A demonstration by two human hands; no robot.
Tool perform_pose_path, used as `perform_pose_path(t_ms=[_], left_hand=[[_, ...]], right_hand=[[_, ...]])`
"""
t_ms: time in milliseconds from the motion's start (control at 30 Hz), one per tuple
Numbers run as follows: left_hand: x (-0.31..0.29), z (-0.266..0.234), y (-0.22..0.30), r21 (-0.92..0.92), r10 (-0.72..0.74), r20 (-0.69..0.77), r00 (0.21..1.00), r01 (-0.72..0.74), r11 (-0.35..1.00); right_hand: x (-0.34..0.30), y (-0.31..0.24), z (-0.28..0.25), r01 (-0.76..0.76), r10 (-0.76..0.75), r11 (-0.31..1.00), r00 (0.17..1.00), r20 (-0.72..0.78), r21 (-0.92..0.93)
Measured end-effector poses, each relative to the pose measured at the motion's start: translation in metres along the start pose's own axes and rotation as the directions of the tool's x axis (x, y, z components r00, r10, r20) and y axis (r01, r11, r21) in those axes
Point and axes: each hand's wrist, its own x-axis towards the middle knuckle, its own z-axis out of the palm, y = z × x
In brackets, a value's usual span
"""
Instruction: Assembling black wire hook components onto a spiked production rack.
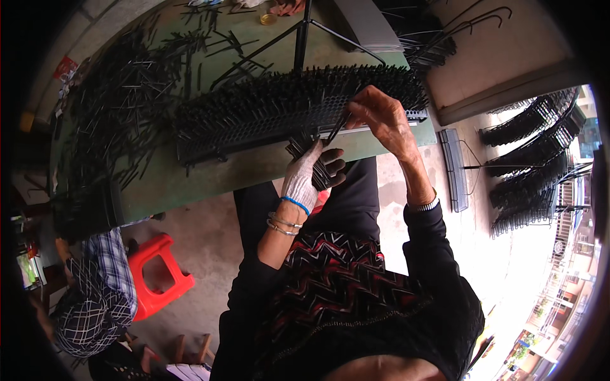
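Note:
My left hand (306, 173), in a pale knit glove with dark fingertips, is closed round a bundle of thin black sticks (321, 173) near the table's front edge. Up and to the right, my bare right hand (385, 120) has thumb and fingers pinched on one slim black stick (338, 128), which slants down toward the bundle. Just behind both hands lies a long black perforated rack (254, 130). Dense rows of upright black sticks (267, 95) fill much of its far side, while rows of bare holes show along its near part.
A large heap of loose black sticks (127, 89) covers the left of the green table (210, 181). A black metal stand (304, 44) rises behind the rack. A red stool (159, 276) and a person in a checked shirt (105, 279) are at lower left. More racks (534, 165) hang at right.

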Motion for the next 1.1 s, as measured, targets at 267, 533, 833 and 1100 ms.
perform_pose_path(t_ms=[267, 533, 833, 1100], left_hand=[[0.02, 0.002, -0.009, -0.012, 0.017, 0.017, 1.0, -0.016, 1.0], [0.021, -0.006, -0.015, -0.112, 0.04, -0.017, 0.999, -0.041, 0.993], [0.008, 0.01, -0.015, -0.054, 0.051, -0.111, 0.992, -0.057, 0.997], [0.004, 0.014, -0.014, -0.041, 0.131, -0.093, 0.987, -0.135, 0.99]], right_hand=[[0.029, 0.023, -0.001, 0.221, -0.313, 0.919, 0.912, -0.264, -0.326], [0.044, 0.021, -0.008, 0.241, -0.316, 0.885, 0.939, -0.134, -0.398], [0.057, 0.029, -0.019, 0.333, -0.394, 0.756, 0.919, 0.013, -0.564], [0.046, 0.034, -0.001, 0.419, -0.664, 0.385, 0.745, 0.068, -0.823]])
